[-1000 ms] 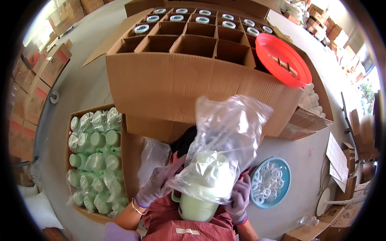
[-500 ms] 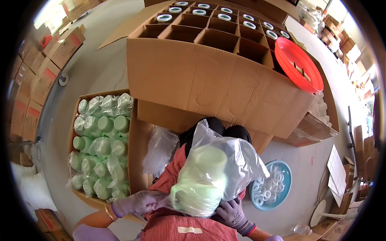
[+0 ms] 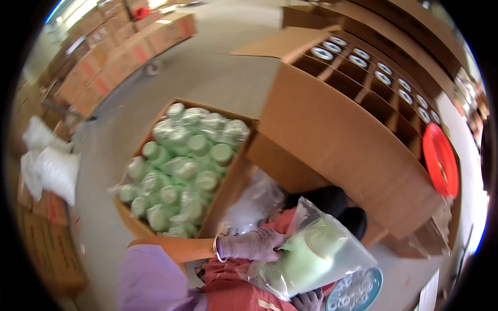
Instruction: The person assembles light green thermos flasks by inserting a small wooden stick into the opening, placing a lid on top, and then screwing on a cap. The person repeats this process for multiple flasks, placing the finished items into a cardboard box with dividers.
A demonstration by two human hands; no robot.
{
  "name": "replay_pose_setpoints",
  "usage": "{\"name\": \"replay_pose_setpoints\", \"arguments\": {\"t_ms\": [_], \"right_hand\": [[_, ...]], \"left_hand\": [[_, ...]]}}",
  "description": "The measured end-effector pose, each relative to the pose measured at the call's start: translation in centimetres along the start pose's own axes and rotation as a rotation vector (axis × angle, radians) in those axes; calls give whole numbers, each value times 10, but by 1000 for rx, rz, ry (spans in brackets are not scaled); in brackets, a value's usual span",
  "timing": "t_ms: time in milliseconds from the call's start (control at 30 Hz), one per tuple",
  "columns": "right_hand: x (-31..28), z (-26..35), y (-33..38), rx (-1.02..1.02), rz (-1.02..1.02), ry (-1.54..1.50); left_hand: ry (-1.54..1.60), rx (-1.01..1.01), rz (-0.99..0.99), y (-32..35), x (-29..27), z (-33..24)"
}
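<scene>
On my lap lies a pale green plastic bottle (image 3: 309, 259) inside a loose clear plastic bag (image 3: 354, 255), whose film spreads past it on the right. My left hand (image 3: 255, 244), in a purple-grey glove, has its fingers closed on the film and the bottle's left side. At the lower edge my right hand (image 3: 308, 300), gloved alike, presses its curled fingers against the bag's underside; most of it is hidden. Left of my lap stands an open carton (image 3: 211, 220) of several similar green bottles (image 3: 198, 145), many wrapped in clear film.
Ahead, a large divided carton (image 3: 332, 140) holds several items with white ring tops (image 3: 358, 60). On its right corner leans a red basin (image 3: 441, 160). A blue basin (image 3: 381, 282) of white rings is at lower right. Crumpled clear film (image 3: 254, 199) lies beside my lap.
The view has swung left, so the cartons appear further right. My left hand has moved from the bag's loose edge up to the bottle's side, and the bag now lies flatter over the bottle.
</scene>
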State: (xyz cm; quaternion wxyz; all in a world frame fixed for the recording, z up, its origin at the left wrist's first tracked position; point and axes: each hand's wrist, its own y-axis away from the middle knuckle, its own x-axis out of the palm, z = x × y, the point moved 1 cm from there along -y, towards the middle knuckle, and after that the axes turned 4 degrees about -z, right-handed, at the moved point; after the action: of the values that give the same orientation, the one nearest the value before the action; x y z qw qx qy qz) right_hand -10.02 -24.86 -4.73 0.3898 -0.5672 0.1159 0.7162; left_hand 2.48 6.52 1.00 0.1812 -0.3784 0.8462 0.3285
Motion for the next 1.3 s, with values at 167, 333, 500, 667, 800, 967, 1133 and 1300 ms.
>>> {"name": "replay_pose_setpoints", "arguments": {"t_ms": [167, 333, 500, 667, 800, 967, 1133, 1300], "right_hand": [[-11, 13, -64, 260, -129, -553], [23, 21, -213, -2, -109, -598], [49, 28, -277, -370, 90, -449], [63, -8, -256, -386, 201, -321], [59, -1, -260, -371, 97, -323], [77, -1, -263, -360, 244, -238], [84, 3, -264, -349, 315, -112], [93, 13, -279, -326, 380, -117]], "left_hand": [[772, -205, -130, 85, 23, 97], [723, -109, -849, 157, 86, 164], [1395, 119, -1531, 182, -9, 222], [920, -148, -1966, 179, -43, 372], [893, -546, -1899, 144, -47, 426], [512, -820, -1379, 166, -29, 492], [687, -989, -1015, 193, -106, 396], [-98, -855, -1593, 242, -183, 466]]}}
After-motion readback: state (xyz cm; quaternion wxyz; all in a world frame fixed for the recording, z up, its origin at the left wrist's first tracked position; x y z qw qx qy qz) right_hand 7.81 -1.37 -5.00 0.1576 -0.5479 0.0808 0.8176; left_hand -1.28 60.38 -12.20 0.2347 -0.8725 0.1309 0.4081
